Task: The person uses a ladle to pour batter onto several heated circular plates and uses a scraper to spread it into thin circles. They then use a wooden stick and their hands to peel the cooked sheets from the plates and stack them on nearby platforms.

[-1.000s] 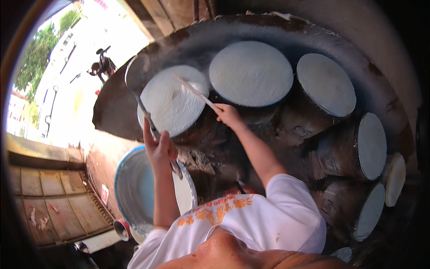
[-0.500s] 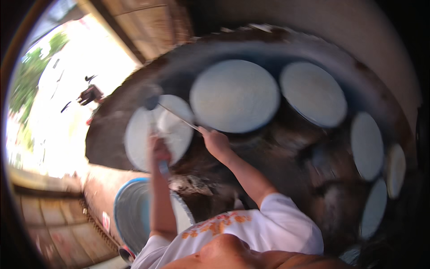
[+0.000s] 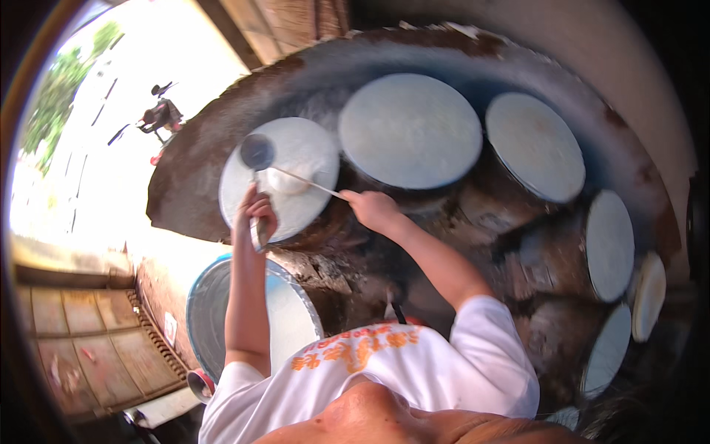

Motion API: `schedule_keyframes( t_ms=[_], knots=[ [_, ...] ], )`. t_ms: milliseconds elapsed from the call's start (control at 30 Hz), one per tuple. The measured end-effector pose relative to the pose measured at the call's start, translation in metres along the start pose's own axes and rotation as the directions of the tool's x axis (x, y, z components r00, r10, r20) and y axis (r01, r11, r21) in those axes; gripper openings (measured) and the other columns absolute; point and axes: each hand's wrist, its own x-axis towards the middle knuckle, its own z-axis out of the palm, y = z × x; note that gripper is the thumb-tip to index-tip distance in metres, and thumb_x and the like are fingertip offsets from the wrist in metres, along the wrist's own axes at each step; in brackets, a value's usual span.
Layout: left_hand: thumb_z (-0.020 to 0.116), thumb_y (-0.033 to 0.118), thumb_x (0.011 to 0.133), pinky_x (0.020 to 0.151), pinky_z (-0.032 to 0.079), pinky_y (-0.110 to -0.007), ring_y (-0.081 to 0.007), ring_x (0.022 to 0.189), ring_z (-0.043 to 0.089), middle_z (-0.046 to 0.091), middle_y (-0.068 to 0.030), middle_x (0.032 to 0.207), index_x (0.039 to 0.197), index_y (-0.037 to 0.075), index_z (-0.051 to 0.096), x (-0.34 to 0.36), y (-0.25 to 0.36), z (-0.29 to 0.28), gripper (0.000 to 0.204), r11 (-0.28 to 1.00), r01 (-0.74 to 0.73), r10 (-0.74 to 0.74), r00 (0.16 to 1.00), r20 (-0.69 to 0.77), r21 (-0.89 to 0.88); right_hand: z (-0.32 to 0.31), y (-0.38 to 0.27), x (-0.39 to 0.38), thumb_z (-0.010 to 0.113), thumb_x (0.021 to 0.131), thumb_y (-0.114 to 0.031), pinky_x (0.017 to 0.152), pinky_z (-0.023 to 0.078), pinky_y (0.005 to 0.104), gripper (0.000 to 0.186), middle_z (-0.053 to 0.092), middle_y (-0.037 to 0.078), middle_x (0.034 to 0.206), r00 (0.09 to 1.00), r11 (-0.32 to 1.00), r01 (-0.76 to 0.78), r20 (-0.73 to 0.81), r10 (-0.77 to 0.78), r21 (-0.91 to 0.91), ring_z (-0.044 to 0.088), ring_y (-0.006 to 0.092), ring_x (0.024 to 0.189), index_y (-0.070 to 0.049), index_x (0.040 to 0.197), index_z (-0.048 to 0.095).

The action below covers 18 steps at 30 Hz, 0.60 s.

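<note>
My left hand is closed around the handle of a metal ladle. The ladle's round bowl is over the upper left of the leftmost round griddle, which a white batter layer coats. Closed on one end of a thin stick, my right hand is at that griddle's right side. The stick slants up and left across the batter, its far end close to the ladle bowl. Beneath it lies a small, thicker white mound; whether the stick touches it I cannot tell.
More round griddles with white surfaces, a large one and another among them, curve away rightward on a dark, sooty stove. A big tub holding white liquid stands below my left forearm. A motorcycle is outside at left.
The blur on the left hand and ladle has gone, and the ladle bowl now hangs over the griddle's upper left. The whole view has shifted slightly. Both hands keep their holds.
</note>
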Motion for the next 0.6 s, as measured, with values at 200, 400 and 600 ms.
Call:
schedule_keyframes(
  t_ms=[200, 400, 600],
  knots=[
    [0.054, 0.015, 0.095, 0.039, 0.034, -0.019, -0.0037, 0.043, 0.034, 0.034, 0.0064, 0.055, 0.073, 0.014, 0.042, 0.005, 0.010, -0.043, 0.025, 0.973, -0.208, 0.222, 0.962, -0.162, 0.100, 0.098, -0.002, -0.053, 0.053, 0.091, -0.013, 0.056, 0.051, 0.0347, 0.027, 0.066, 0.011, 0.076, 0.935, 0.846, -0.180, -0.180, 0.306, 0.502, 0.063, 0.0203, 0.061, -0.006, 0.116, 0.059],
    [0.044, 0.020, 0.098, 0.038, 0.029, -0.020, -0.0070, 0.041, 0.033, 0.032, 0.0036, 0.051, 0.064, 0.014, 0.037, -0.001, -0.023, -0.132, 0.034, 0.914, -0.184, 0.308, 0.895, 0.323, -0.361, 0.122, -0.081, -0.046, 0.054, 0.090, -0.016, 0.067, 0.053, 0.0369, 0.032, 0.068, 0.014, 0.086, 0.941, 0.923, 0.121, -0.339, 0.010, 0.364, 0.067, 0.0218, 0.074, -0.008, 0.120, 0.059],
    [0.040, 0.023, 0.099, 0.039, 0.040, -0.023, -0.0094, 0.038, 0.037, 0.037, 0.0024, 0.052, 0.068, 0.011, 0.040, -0.079, -0.062, -0.041, 0.034, 0.856, -0.021, 0.243, 0.899, 0.365, -0.517, 0.079, -0.016, -0.003, 0.057, 0.083, -0.015, 0.070, 0.054, 0.0415, 0.027, 0.066, 0.018, 0.094, 0.914, 0.923, -0.040, -0.359, 0.189, 0.382, 0.065, 0.0341, 0.084, -0.009, 0.108, 0.065]
  ],
)
